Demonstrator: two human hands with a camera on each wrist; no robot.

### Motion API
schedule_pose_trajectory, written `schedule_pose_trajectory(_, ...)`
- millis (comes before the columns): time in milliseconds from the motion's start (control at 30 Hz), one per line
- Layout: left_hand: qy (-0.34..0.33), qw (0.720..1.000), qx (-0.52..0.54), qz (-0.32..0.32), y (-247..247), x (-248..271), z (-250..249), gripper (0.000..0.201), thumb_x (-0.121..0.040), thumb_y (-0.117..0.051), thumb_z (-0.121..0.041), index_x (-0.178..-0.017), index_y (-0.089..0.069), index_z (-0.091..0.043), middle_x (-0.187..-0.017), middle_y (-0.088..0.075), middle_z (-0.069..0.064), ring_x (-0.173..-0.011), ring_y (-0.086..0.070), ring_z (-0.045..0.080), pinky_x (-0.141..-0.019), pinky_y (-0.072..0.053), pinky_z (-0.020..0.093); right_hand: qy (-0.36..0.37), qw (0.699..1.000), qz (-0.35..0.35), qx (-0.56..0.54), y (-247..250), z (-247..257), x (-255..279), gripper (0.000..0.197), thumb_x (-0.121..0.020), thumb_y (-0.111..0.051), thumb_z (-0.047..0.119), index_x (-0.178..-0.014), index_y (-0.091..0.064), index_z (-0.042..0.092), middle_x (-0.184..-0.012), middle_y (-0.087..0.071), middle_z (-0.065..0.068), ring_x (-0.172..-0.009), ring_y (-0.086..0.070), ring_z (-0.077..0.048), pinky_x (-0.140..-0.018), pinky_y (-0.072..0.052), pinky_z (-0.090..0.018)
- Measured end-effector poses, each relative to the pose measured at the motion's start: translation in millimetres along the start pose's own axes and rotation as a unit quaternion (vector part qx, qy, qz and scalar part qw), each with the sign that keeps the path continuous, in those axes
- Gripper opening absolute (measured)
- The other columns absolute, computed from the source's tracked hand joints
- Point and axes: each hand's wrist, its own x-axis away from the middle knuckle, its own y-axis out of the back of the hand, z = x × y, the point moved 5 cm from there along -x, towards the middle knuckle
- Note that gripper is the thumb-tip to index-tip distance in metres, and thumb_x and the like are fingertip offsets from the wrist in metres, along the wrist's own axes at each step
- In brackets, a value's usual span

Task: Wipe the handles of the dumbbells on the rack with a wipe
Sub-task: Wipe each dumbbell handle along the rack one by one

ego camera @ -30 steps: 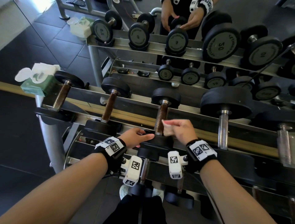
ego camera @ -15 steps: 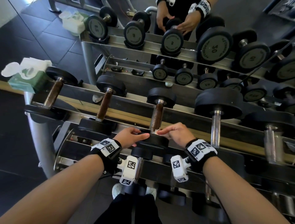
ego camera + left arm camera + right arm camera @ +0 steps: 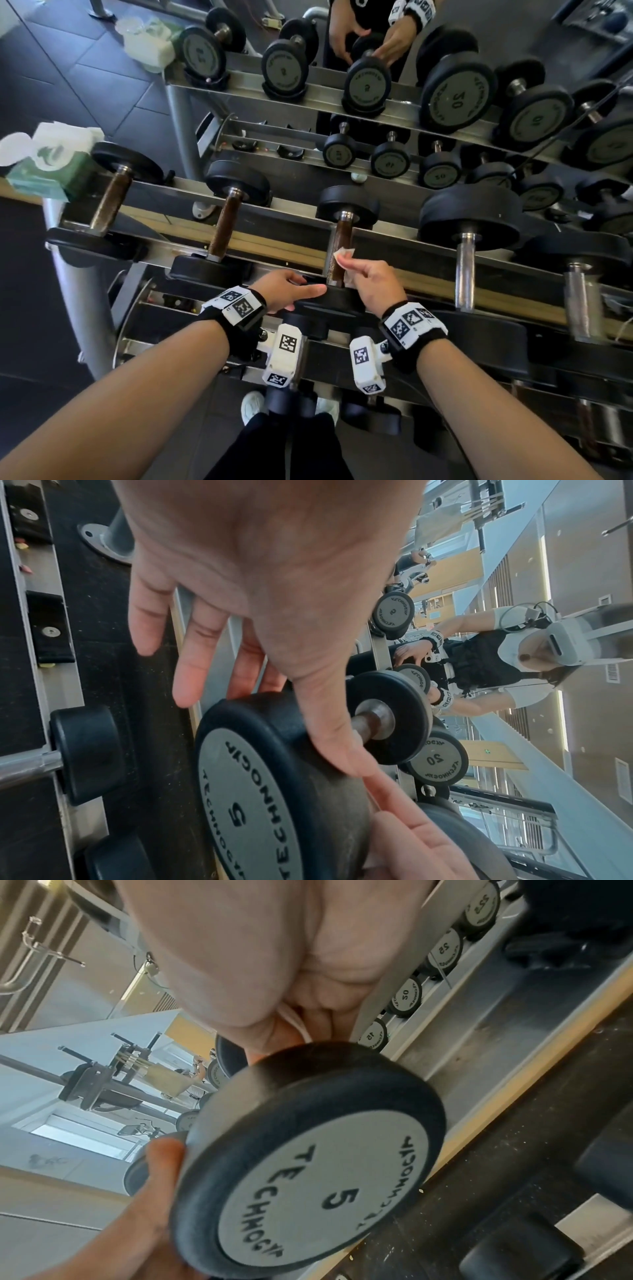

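Note:
A 5 dumbbell lies on the rack's top rail, its rusty brown handle (image 3: 340, 240) running away from me. My right hand (image 3: 371, 279) pinches a small white wipe (image 3: 343, 256) against the right side of that handle, low down near the front head. My left hand (image 3: 287, 291) rests on the front head (image 3: 246, 791), thumb straight along its rim and fingers straight behind it. In the right wrist view, the grey "5" face (image 3: 308, 1177) fills the frame. A strip of the wipe (image 3: 294, 1023) shows under my curled fingers.
Two more brown-handled dumbbells (image 3: 224, 222) lie to the left. Bigger ones with chrome handles (image 3: 466, 270) lie to the right. A green pack of wipes (image 3: 44, 168) sits at the rail's left end. A mirror behind repeats the rack. Lower rails hold several dumbbells.
My right hand slid the wipe down the handle to the front head, then back up a little. The left hand has stayed on the head.

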Motion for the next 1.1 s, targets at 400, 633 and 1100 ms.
schedule_pose_trajectory(400,0.045,0.997,-0.066,0.005,8.2,12.6,-17.8,0.072,-0.07,-0.063,-0.077,-0.128,-0.054,-0.034,-0.112,-0.064,-0.01,-0.091,-0.068,0.007,-0.085,-0.056,0.033,-0.025,0.998,0.058,0.015,5.6,5.1,9.4,0.033,-0.095,-0.054,0.008,-0.105,-0.078,0.028,-0.108,-0.071,0.013,-0.099,-0.062,0.001,-0.086,-0.039,-0.004)
schedule_pose_trajectory(633,0.036,0.992,-0.114,-0.051,12.2,24.8,-40.6,0.064,-0.076,-0.072,-0.059,-0.126,-0.057,-0.023,-0.118,-0.065,0.0,-0.103,-0.064,0.017,-0.095,-0.054,0.039,-0.058,0.99,0.092,-0.087,37.6,9.4,3.7,0.014,-0.09,-0.07,0.013,-0.1,-0.08,0.014,-0.101,-0.076,-0.008,-0.095,-0.067,-0.019,-0.094,-0.051,-0.035)
schedule_pose_trajectory(1100,-0.153,0.976,-0.033,-0.153,-78.9,42.3,-151.9,0.043,-0.08,-0.078,-0.038,-0.118,-0.062,-0.026,-0.111,-0.065,-0.01,-0.1,-0.061,0.005,-0.09,-0.044,0.02,0.064,0.989,0.125,0.036,193.1,-6.7,13.7,0.021,-0.091,-0.068,0.012,-0.11,-0.074,0.01,-0.104,-0.072,-0.008,-0.09,-0.063,-0.013,-0.076,-0.047,-0.016)
